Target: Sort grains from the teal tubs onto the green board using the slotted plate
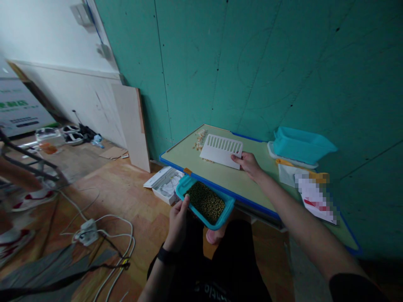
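Observation:
My left hand (179, 220) grips the near left rim of a turquoise plastic tub (227, 211), thumb over the edge. Dark green and yellowish beans (208, 200) cover its bottom. The tub is held just off the table's front edge, above my lap. My right hand (249, 164) pinches the right end of a white slotted scraper (217, 157), held low over the tabletop. Small pale and orange grains (200, 139) lie scattered at the scraper's left, and a few more show along its lower edge.
The blue-edged table (261, 186) stands against a green wall (201, 75). At its right are another turquoise tub (300, 144), a white lid beneath it, and a blurred white packet (317, 199). An open white box (165, 184), a power strip (87, 232) and cables lie on the floor. Someone's legs show at left.

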Demonstrator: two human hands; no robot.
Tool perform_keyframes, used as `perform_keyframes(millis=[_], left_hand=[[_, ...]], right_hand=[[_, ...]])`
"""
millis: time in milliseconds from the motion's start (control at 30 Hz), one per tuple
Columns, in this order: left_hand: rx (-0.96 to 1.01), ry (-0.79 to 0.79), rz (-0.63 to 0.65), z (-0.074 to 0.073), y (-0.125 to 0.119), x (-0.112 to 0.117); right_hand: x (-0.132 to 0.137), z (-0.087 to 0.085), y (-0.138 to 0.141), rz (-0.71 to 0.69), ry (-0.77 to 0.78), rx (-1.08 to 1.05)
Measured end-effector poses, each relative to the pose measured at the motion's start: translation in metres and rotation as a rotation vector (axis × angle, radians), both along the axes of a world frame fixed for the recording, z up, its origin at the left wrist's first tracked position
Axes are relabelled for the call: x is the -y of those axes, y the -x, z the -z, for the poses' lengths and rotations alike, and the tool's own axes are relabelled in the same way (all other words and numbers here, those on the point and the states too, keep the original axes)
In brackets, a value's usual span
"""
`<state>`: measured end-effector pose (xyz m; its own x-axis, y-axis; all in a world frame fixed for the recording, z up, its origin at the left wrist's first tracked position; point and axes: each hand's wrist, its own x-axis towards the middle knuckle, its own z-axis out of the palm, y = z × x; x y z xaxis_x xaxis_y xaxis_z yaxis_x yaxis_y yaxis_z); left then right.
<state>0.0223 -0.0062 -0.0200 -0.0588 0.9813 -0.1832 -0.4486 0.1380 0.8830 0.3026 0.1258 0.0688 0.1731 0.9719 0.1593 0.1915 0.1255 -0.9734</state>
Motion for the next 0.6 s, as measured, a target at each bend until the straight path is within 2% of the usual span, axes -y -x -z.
perform_keyframes(millis=[300, 433, 600], left_hand=[[0.068, -0.051, 0.025, 0.011, 0.000, -0.002], [0.099, -0.053, 0.036, 0.012, -0.001, -0.001], [0.043, -0.049, 0.020, 0.011, 0.000, -0.002]], right_hand=[[0.002, -0.001, 0.002, -0.047, 0.006, 0.016], [0.003, -0.002, 0.004, -0.082, 0.029, -0.023], [0.004, -0.002, 0.006, -0.101, 0.067, -0.061]])
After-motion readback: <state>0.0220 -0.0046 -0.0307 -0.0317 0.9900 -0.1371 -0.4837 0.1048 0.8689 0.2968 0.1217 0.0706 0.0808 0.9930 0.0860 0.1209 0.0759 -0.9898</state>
